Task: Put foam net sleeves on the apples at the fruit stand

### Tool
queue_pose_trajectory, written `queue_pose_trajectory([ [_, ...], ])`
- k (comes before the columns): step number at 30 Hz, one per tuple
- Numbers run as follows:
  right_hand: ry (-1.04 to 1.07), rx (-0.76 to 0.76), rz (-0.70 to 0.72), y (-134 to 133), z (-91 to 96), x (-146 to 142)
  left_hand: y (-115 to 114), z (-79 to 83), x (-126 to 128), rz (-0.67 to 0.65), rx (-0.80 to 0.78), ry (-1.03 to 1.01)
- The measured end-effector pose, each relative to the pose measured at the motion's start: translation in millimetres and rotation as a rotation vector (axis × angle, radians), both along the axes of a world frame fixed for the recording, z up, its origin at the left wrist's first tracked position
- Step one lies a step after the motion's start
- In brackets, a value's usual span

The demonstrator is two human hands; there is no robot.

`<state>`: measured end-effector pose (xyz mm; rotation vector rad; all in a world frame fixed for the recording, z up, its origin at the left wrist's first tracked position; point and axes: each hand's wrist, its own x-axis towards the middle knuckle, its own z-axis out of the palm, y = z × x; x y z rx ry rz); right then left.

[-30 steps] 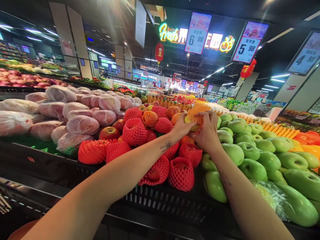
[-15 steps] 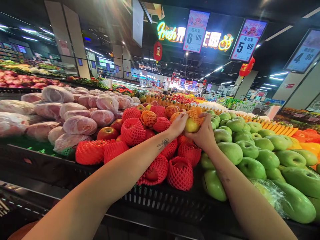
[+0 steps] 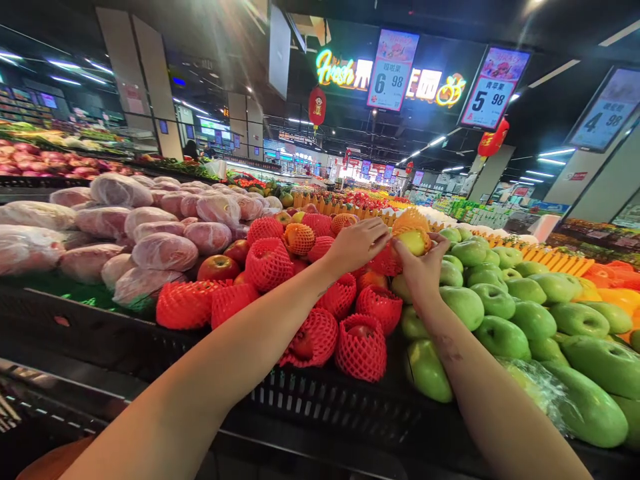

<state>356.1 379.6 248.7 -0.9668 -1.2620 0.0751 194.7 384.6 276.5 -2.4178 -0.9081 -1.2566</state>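
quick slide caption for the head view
Right hand lifts a yellow-green fruit in orange netting; left hand beside it.

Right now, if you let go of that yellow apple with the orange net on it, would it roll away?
Probably. The yellow apple looks round and smooth, so it could roll down the green apples. Its orange net covers only the top, so it may slip off. The right hand holds it.

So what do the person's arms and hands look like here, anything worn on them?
Both arms are bare as far up as the view reaches: no sleeves, gloves, watch or bracelets show. The left hand and right hand show no rings that I can make out. A small dark mark shows on each inner forearm, too small here to read.
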Motion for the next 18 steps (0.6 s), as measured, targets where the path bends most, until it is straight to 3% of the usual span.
queue_pose_trajectory([
  [4,0.056,-0.024,0.12,-2,1.8,-3,-2,-3.8,-3,-0.023,-0.102,-0.009],
  [10,0.009,-0.103,0.25,4,-2.5,-3,2,-11.5,-1,-0.202,-0.139,-0.012],
  [15,-0.046,-0.058,0.312,4,-0.2,-3,-2,-6.8,-1,-0.099,-0.184,-0.104],
  [18,-0.082,0.006,0.279,2,5.1,0,-5,-4.3,-1,-0.055,-0.183,-0.212],
])
